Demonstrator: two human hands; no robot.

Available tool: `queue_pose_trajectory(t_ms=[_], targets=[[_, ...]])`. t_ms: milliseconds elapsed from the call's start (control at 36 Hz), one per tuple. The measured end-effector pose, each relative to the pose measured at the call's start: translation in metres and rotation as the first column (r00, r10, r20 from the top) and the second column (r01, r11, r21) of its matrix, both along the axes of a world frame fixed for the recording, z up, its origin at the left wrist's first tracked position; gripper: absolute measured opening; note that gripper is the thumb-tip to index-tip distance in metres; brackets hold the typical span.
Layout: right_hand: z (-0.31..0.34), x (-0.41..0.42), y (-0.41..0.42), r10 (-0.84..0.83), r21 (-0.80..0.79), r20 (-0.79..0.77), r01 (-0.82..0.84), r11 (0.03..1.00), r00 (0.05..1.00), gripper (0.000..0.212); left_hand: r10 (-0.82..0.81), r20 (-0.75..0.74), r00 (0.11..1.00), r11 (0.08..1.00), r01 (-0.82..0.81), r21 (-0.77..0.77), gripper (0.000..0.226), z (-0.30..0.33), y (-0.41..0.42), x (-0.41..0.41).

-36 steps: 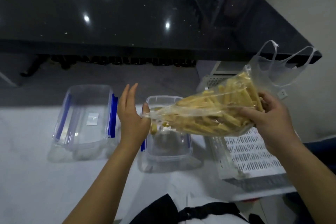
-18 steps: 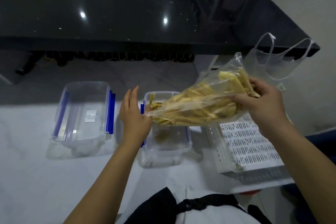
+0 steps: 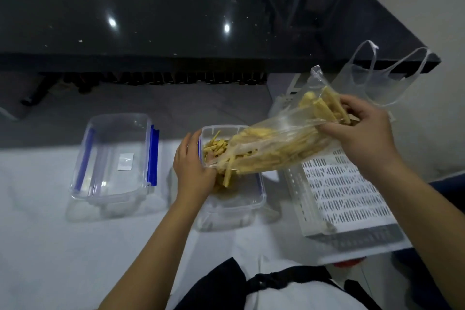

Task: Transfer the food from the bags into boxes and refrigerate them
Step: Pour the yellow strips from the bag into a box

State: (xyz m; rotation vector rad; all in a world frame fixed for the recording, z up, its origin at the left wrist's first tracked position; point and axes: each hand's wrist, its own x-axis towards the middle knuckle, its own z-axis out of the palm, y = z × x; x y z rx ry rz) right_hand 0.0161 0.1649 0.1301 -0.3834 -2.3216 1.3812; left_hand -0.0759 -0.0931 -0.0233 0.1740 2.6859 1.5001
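A clear plastic bag [image 3: 281,141] of yellow food strips is tilted mouth-down over a small clear box [image 3: 234,199] with blue clips. My right hand [image 3: 362,131] grips the raised closed end of the bag. My left hand [image 3: 193,166] holds the bag's mouth at the box's left rim. Yellow strips [image 3: 216,148] lie in the box and hang out of the bag's mouth. A second, larger clear box [image 3: 113,158] with blue clips stands open to the left with only a small white slip inside.
A white perforated basket [image 3: 344,191] sits right of the small box. A thin white carrier bag [image 3: 392,75] stands behind it. A black counter [image 3: 176,20] runs across the back, above the white work surface [image 3: 50,246].
My right hand has lifted the bag's closed end higher, steepening the tilt. Strips have slid out of the mouth into the small box, which held none a second ago.
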Motion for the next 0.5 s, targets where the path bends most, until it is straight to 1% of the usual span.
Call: queue_pose_trajectory(t_ms=[83, 111, 167, 222, 306, 361, 417, 472, 500], targets=[[0.006, 0.003, -0.004, 0.017, 0.029, -0.076, -0.014, 0.999, 0.997, 0.041, -0.011, -0.039, 0.999, 1.000, 0.011, 0.019, 0.061, 0.001, 0.002, 0.002], [0.005, 0.002, -0.004, 0.017, 0.042, -0.077, -0.013, 0.999, 0.997, 0.041, -0.004, -0.038, 0.999, 1.000, 0.005, 0.025, 0.059, 0.001, 0.002, 0.002], [0.000, -0.001, -0.004, 0.004, 0.056, -0.028, -0.003, 0.998, 1.000, 0.044, 0.008, -0.027, 1.000, 0.999, -0.007, 0.032, 0.059, 0.000, 0.001, 0.003], [-0.004, -0.001, -0.002, -0.004, 0.058, -0.009, 0.004, 0.998, 1.000, 0.046, -0.015, -0.010, 1.000, 0.999, 0.015, 0.036, 0.064, -0.002, 0.000, 0.004], [0.001, 0.000, -0.005, 0.030, 0.094, -0.073, -0.023, 0.995, 0.997, 0.042, -0.057, 0.012, 0.998, 0.993, 0.055, 0.100, 0.069, -0.006, -0.002, 0.005], [-0.002, -0.003, -0.005, 0.041, 0.097, -0.048, -0.036, 0.995, 0.998, 0.041, -0.037, 0.063, 0.997, 0.987, 0.027, 0.159, 0.067, -0.008, -0.002, 0.006], [-0.006, -0.005, -0.005, 0.027, 0.065, -0.023, -0.025, 0.998, 0.999, 0.046, -0.012, 0.122, 0.993, 0.977, -0.014, 0.211, 0.063, -0.011, -0.002, 0.007], [-0.006, -0.003, -0.006, 0.030, 0.068, -0.057, -0.026, 0.997, 0.998, 0.047, -0.019, 0.128, 0.992, 0.975, -0.010, 0.222, 0.061, -0.013, -0.003, 0.008], [-0.005, -0.002, -0.008, 0.047, 0.096, -0.075, -0.039, 0.995, 0.996, 0.044, -0.023, 0.124, 0.992, 0.975, -0.005, 0.220, 0.060, -0.014, -0.003, 0.009]])
